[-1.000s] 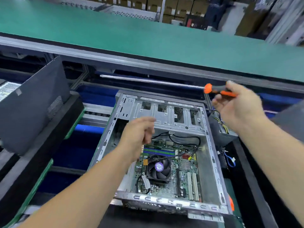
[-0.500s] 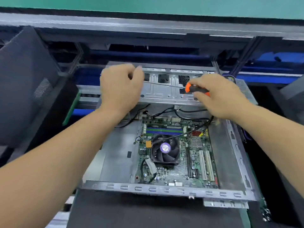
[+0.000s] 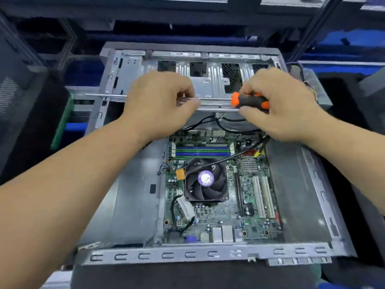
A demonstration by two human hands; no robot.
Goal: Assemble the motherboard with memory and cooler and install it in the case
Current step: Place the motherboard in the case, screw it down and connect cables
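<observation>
An open grey metal case lies flat before me. Inside it sits the green motherboard, with a black cooler fan bearing a purple label and blue and green memory slots behind it. A long screwdriver with an orange and black handle lies level over the case's far part, shaft pointing left. My right hand grips the handle. My left hand pinches the shaft near its middle.
Black cables run across the fan and board. A dark panel stands at the left, black foam lies under the case's front. Blue bins and a metal frame are behind. A grey box with wires sits at the right.
The screwdriver came down from above the case to just over its far part. My left hand rose from the case interior and took hold of the shaft. The view tilted down and closer.
</observation>
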